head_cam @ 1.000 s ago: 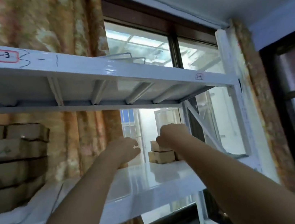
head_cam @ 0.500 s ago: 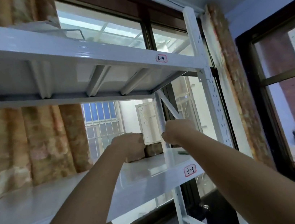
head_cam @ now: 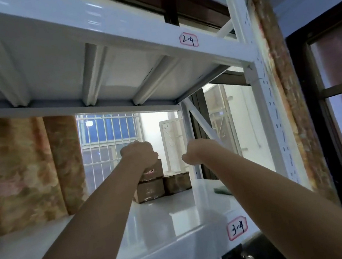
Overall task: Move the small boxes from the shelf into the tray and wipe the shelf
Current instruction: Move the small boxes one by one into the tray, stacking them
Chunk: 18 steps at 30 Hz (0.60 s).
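Observation:
Three small brown cardboard boxes stand at the back of the white shelf [head_cam: 174, 219] marked 3-4. Two sit side by side: a left box [head_cam: 150, 190] and a right box [head_cam: 177, 183]. A top box [head_cam: 155, 169] lies on the left one. My left hand [head_cam: 139, 155] reaches in and curls over the top box, its fingers hidden behind it. My right hand [head_cam: 199, 152] hovers above the right box, apart from it, with its fingers hidden behind the back of the hand. A dark green cloth [head_cam: 221, 190] lies on the shelf, partly under my right forearm.
The upper shelf [head_cam: 152, 33] marked 2-4 hangs low over my hands. A white upright post [head_cam: 267, 115] and a diagonal brace [head_cam: 202, 122] bound the right end. Patterned curtains [head_cam: 24, 169] hang behind on the left, and a barred window [head_cam: 110, 142] is behind the boxes.
The view has swung right and closer to the shelf's right end. My left hand has come onto the top box. My right hand has moved off the stack to the right.

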### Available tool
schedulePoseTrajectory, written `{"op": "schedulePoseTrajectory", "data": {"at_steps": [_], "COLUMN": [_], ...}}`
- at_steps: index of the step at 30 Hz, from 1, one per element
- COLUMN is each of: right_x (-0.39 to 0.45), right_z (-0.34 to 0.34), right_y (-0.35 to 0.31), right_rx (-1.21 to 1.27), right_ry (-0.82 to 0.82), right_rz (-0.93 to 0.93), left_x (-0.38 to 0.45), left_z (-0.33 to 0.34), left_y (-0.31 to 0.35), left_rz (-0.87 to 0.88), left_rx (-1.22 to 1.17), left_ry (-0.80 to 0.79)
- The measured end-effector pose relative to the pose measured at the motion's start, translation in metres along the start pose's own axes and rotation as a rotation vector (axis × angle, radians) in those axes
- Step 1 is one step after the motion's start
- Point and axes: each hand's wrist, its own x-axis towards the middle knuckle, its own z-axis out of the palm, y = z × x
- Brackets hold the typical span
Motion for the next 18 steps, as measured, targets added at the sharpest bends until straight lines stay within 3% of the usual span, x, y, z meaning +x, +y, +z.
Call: {"op": "schedulePoseTrajectory", "data": {"at_steps": [5,11,18], "right_x": [0.039,0.077,0.105], "right_z": [0.026,0.036,0.055], "right_y": [-0.004,-0.018,-0.029], "right_rx": [0.017,-0.026,0.084], "right_ry": [-0.122,-0.218,-0.365], "right_rz": [-0.031,-0.233,-0.278], "left_x": [0.030,0.051,0.070], "left_z": [0.017,0.033,0.033], "left_y": [0.011,0.021,0.028], "left_rz": [-0.051,-0.150,-0.215], "left_rx": [-0.053,-0.055,-0.021], "left_ry": [-0.049,-0.137,-0.353]}}
